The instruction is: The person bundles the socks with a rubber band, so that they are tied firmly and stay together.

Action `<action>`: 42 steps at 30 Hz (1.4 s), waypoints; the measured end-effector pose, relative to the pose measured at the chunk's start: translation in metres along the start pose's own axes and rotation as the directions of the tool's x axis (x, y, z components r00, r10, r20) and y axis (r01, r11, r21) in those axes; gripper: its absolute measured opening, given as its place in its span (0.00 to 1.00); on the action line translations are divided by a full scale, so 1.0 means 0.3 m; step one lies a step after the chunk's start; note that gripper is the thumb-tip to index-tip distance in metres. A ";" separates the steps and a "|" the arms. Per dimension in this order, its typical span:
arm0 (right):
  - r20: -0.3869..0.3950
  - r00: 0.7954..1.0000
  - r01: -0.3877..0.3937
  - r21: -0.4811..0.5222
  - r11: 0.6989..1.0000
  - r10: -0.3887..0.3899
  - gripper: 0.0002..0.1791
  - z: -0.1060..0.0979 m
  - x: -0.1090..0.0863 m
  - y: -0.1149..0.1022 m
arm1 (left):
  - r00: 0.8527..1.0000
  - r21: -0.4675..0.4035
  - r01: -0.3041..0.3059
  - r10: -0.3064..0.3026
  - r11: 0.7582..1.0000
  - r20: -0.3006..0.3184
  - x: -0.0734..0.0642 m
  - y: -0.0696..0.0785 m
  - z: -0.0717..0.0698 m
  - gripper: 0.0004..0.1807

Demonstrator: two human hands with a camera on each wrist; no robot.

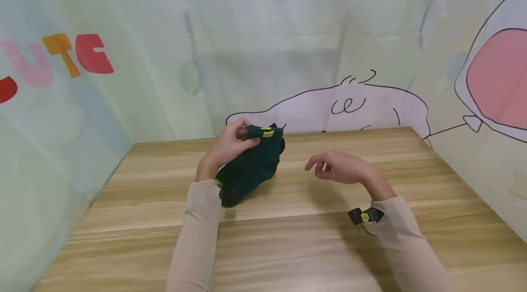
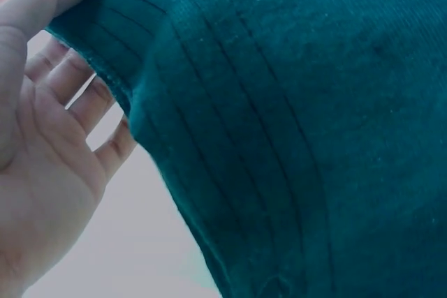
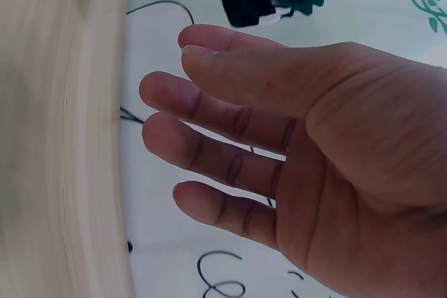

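Observation:
My left hand point(image 1: 230, 145) pinches the top edge of a dark green cloth item point(image 1: 263, 164) between thumb and fingers, holding it above the table. In the left wrist view the cloth point(image 2: 279, 102) has several rows of curved dark stitching near its edge, and the thumb presses on its face. A yellow label point(image 1: 267, 133) shows at the upper edge. A small black part pokes out at its right side; what it is I cannot tell. Apart from the cloth, to its right, my right hand point(image 1: 339, 167) hovers with loosely bent fingers and holds nothing; the right wrist view shows its palm point(image 3: 328, 172).
Beneath both hands is a wood-grain table point(image 1: 288, 255). A pale printed curtain point(image 1: 156, 77) with letters and a line-drawn figure hangs around its far and side edges. A black strapped device point(image 1: 364, 216) is on the right wrist.

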State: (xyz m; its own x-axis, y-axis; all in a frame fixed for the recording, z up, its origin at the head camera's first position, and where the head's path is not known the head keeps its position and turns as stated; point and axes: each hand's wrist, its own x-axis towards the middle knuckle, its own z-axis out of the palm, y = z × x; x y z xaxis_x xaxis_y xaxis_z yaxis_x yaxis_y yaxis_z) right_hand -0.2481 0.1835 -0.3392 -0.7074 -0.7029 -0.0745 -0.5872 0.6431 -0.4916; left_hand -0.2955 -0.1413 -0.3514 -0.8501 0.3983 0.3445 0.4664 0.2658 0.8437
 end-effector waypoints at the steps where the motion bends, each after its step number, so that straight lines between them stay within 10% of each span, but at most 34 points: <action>1: 0.002 1.000 -0.005 0.001 1.000 0.005 0.14 -0.001 -0.010 0.006 | 1.000 -0.004 -0.001 0.001 1.000 -0.004 0.000 0.000 -0.001 0.12; 42: 0.102 0.983 -0.164 0.131 0.978 0.151 0.08 0.102 -0.311 0.177 | 0.962 -0.165 -0.118 0.071 0.979 -0.262 0.001 0.046 -0.021 0.12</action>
State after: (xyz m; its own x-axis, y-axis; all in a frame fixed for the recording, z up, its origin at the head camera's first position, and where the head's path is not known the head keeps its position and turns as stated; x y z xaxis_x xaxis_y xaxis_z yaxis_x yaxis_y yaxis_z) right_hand -0.2012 0.2740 -0.3849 -0.7441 -0.6251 -0.2358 -0.4067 0.7038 -0.5824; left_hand -0.2907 -0.1431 -0.3370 -0.8489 0.1721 0.4997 0.5163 0.0683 0.8537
